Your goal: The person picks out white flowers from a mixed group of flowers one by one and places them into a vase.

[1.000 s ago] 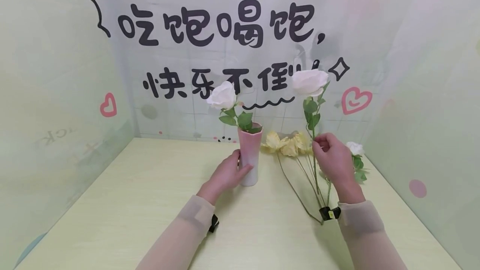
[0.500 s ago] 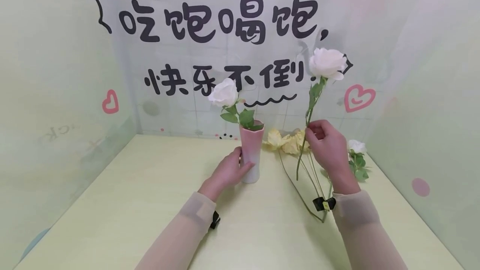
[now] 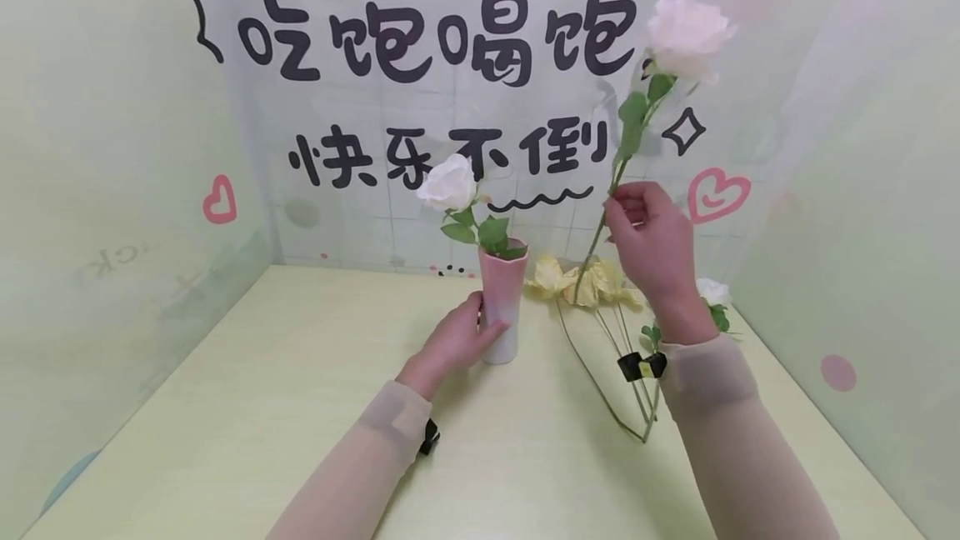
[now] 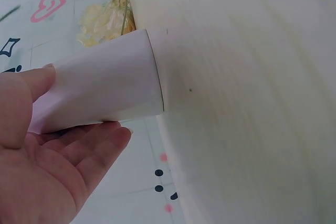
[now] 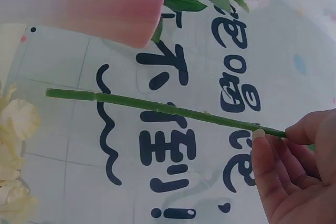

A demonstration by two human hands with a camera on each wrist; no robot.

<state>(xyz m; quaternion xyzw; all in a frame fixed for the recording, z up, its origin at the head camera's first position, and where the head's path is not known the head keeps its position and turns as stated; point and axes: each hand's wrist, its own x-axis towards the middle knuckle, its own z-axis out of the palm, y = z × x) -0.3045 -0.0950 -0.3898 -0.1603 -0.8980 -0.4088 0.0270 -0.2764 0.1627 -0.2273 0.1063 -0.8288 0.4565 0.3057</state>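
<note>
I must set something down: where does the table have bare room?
Bare table: between the left wall and the left sleeve; also in front of the vase, between that sleeve and the right sleeve. Crowded: right of the vase, where yellow flowers and a white rose lie.

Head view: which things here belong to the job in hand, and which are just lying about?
In use:
- pink-and-white vase, held by the left hand
- raised white rose, pinched by the right hand
- vase rose, already inserted

Lying about, though perhaps wanted later:
- yellow flowers
- partly hidden white rose, far right
</note>
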